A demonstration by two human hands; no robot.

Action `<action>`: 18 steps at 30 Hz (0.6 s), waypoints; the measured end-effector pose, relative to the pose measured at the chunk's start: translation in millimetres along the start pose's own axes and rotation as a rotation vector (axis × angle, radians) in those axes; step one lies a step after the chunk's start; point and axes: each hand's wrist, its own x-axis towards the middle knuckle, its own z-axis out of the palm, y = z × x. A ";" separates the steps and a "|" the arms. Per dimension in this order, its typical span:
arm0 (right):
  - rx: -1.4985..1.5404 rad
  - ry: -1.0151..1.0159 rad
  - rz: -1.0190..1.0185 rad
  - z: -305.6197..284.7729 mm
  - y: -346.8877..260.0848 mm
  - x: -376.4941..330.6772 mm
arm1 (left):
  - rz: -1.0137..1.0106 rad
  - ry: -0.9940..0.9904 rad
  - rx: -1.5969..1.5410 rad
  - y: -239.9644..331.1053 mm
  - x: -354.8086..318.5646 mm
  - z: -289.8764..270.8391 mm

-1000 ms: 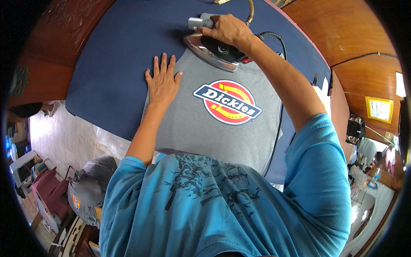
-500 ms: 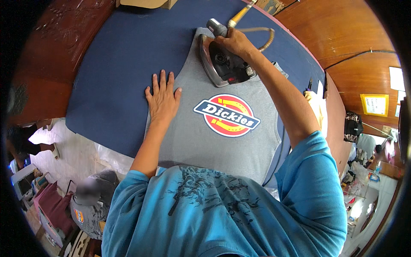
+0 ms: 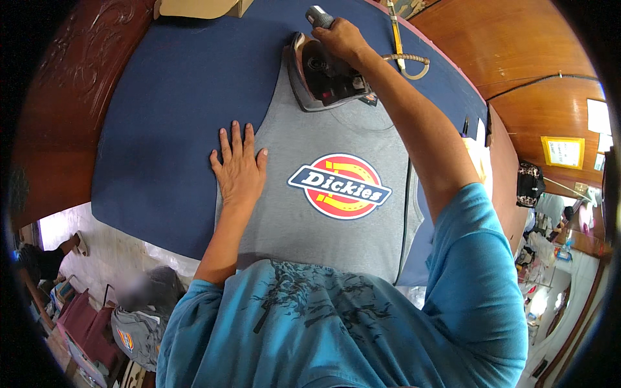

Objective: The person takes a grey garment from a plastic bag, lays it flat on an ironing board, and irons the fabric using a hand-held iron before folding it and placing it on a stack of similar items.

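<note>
Grey T-shirt (image 3: pixel 323 233) lies flat on a blue padded ironing surface (image 3: pixel 168 110), its round red, yellow and blue chest emblem (image 3: pixel 339 186) facing up near the middle of the cloth. Left hand (image 3: pixel 239 165), fingers spread and palm down, presses the shirt's left edge, partly overlapping the blue surface. Right hand (image 3: pixel 341 40) is closed around the handle of a dark electric iron (image 3: pixel 320 74), whose sole rests on the upper part of the shirt near the collar. A cord (image 3: pixel 404 59) curls on the blue surface just beside the iron. A cardboard box (image 3: pixel 200 8) sits at the far edge. The person wears a light blue top (image 3: pixel 336 323). Wood panelling (image 3: pixel 517 58) borders the surface at right.
</note>
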 end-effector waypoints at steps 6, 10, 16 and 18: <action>-0.054 0.014 -0.012 2.6 9.4 -2.1 | 0.016 -0.033 -0.031 0.6 1.6 -2.7; 0.044 0.059 0.070 -6.6 7.0 -0.5 | 0.012 -0.043 -0.053 -0.6 3.8 -5.2; -0.037 -0.014 -0.078 3.5 -12.0 3.2 | 0.009 -0.038 -0.057 0.1 1.5 -4.1; -0.012 -0.046 -0.015 7.1 -17.5 19.3 | 0.001 -0.048 -0.050 0.9 2.6 -5.5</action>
